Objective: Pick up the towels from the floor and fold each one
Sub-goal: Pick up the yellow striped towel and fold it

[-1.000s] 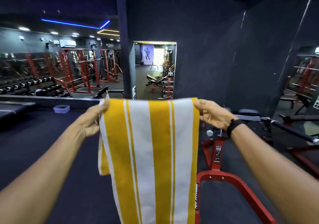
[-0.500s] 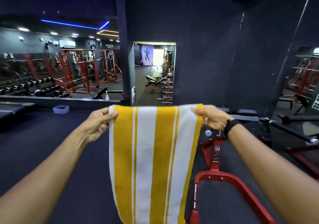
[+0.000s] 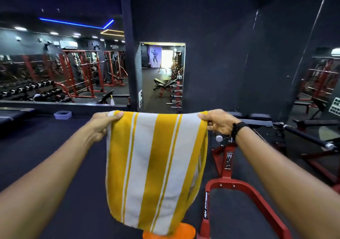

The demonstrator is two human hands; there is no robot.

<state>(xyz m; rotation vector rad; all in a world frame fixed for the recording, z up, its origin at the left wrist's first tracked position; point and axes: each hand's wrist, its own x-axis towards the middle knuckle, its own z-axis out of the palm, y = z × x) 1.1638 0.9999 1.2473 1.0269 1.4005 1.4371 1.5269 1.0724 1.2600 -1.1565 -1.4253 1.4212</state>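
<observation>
A yellow and white striped towel [image 3: 156, 165] hangs in front of me, stretched between both hands at chest height. My left hand [image 3: 103, 124] pinches its top left corner with thumb on top. At the top right corner my right hand [image 3: 217, 121], with a black band on the wrist, grips the edge. The towel's lower edge is in view and curves a little above an orange object [image 3: 169, 232] at the bottom of the frame. No other towel shows on the floor.
A red metal gym machine frame [image 3: 244, 192] stands just right of the towel, with a black bar [image 3: 309, 137] behind it. Dark rubber floor spreads to the left. A small lilac tray [image 3: 63, 114] sits by the mirror wall; a doorway [image 3: 162, 76] opens ahead.
Both hands have dropped lower. The towel now hangs shorter, its bottom edge in view, and an orange object has appeared beneath it.
</observation>
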